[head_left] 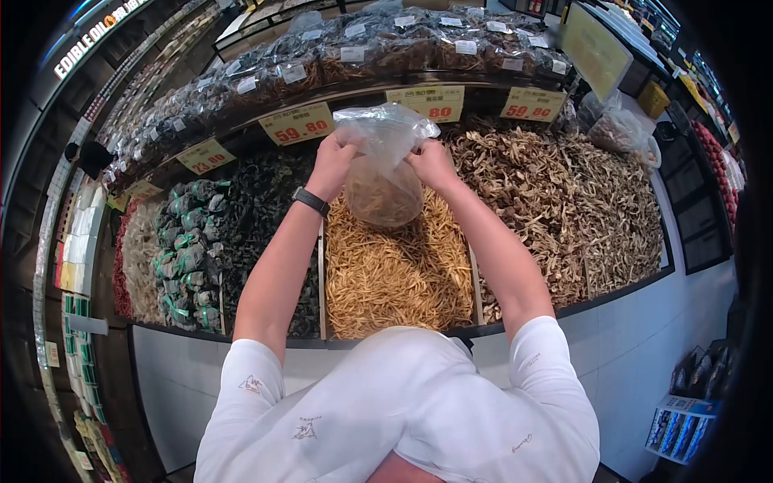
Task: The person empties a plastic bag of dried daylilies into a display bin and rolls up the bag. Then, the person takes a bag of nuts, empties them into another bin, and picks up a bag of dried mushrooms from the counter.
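Observation:
A clear plastic bag (385, 189) hangs upright over the back of the bin of golden dried strips (398, 282), with brownish contents showing through its lower part. My left hand (336, 165) pinches the bag's upper left edge, and a dark band circles that wrist. At the upper right edge, my right hand (432, 163) grips the plastic with closed fingers. Between the hands the bag's top is gathered and crumpled. Dark dried goods (270, 209) lie to the left of the bag, and brown dried pieces (535, 193) fill the bins to the right.
Price signs (302, 123) line the shelf behind the bins, below rows of labelled packages (352, 55). Green-tied dark bundles (191, 241) lie at the left. A filled plastic bag (618, 129) sits at the right back. Someone in dark clothing (93, 158) is at the far left.

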`<state>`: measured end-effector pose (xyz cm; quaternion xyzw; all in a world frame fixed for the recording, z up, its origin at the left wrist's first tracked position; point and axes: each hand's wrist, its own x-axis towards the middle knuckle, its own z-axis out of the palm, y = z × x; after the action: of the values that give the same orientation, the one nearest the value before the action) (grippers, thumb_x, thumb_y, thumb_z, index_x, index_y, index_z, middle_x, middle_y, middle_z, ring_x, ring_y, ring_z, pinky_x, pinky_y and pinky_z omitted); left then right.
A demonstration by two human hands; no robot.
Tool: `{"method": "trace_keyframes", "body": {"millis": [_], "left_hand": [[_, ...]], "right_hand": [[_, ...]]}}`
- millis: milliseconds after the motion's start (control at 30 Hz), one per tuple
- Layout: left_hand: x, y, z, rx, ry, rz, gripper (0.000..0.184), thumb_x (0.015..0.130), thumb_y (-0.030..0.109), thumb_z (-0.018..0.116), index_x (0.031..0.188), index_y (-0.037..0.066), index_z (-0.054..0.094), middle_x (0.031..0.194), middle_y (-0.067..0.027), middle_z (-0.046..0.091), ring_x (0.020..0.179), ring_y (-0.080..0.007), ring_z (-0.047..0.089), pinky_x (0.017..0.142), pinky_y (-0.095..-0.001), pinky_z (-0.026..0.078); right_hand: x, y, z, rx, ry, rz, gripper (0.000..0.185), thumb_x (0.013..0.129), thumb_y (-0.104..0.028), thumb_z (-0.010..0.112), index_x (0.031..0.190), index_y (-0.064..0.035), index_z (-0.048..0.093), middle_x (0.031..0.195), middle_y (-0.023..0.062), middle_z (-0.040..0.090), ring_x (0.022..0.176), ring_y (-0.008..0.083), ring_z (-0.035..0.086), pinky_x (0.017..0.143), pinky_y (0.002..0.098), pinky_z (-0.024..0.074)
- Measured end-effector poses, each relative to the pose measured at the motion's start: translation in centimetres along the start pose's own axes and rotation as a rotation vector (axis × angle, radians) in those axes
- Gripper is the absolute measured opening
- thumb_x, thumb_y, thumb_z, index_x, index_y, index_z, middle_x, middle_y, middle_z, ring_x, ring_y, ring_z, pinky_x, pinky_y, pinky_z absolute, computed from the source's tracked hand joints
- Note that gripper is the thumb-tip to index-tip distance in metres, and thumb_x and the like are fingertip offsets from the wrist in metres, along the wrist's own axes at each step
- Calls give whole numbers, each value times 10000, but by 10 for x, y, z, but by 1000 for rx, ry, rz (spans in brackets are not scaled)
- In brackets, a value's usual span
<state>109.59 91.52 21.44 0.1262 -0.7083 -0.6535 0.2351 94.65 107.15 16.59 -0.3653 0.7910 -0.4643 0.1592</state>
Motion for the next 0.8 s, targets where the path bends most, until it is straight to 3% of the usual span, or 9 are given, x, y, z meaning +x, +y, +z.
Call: {"method": "trace_keyframes", "body": {"millis": [100,200,233,300,433,533,567,633,800], "left_hand": [[-10,14,-13,-121,18,-32,189,962,118,579,1120,23,620,1060,-26,651,968,-139,608,849,-317,508],[-23,28,-24,-17,76,105,225,908,147,668,1094,28,624,1076,-26,639,986,-145,598,857,-318,495],[-28,30,-25,-18,79,103,225,908,147,668,1094,28,624,1076,-26,639,986,-145,598,857,-318,495],[-37,33,-28,-88,138,62,233,914,142,658,1108,18,623,1075,-32,640,980,-144,595,846,-312,488],[-56,28,-62,-42,322,146,230,940,84,603,1154,2,615,1082,-43,649,985,-144,596,854,-299,468],[-88,40,-95,-338,541,201,225,946,38,579,1170,33,589,1118,-56,631,996,-179,608,885,-324,502],[-100,35,-115,-406,637,230,201,948,33,576,1149,41,589,1088,-53,632,982,-171,612,851,-329,517],[-132,39,-135,-494,662,235,171,959,53,550,1126,59,587,1109,-58,630,997,-190,620,854,-369,528],[-209,17,-160,-785,703,156,171,930,97,601,1094,48,610,1063,-68,662,979,-218,627,860,-379,521]], "right_hand": [[-4,-27,-15,170,143,-75,229,834,-194,708,957,-2,716,969,149,718,879,259,687,798,357,517],[6,-30,-17,361,205,-167,192,847,-132,711,931,41,706,794,59,690,709,105,596,680,284,480],[5,-35,-19,361,201,-166,192,847,-132,711,931,41,706,794,59,690,709,105,596,680,284,480],[1,-46,-26,319,111,-129,288,820,-199,756,1013,-2,672,894,89,685,850,184,644,776,325,498],[-11,-49,-22,295,73,-261,453,810,-234,769,1173,-11,614,1081,119,654,987,203,624,871,334,489],[-29,-32,-20,120,41,-195,682,799,-271,782,1385,-101,478,1309,102,540,1211,223,523,980,347,452],[-33,-19,-14,118,40,-194,682,799,-271,782,1385,-101,478,1309,102,540,1211,223,523,980,347,452],[-42,8,4,-219,-34,-172,758,782,-328,781,1421,-115,434,1403,137,457,1330,282,423,1078,416,384],[-40,14,51,-539,-135,-257,825,759,-394,771,1451,-156,391,1491,162,344,1398,353,298,1132,456,315]]}}
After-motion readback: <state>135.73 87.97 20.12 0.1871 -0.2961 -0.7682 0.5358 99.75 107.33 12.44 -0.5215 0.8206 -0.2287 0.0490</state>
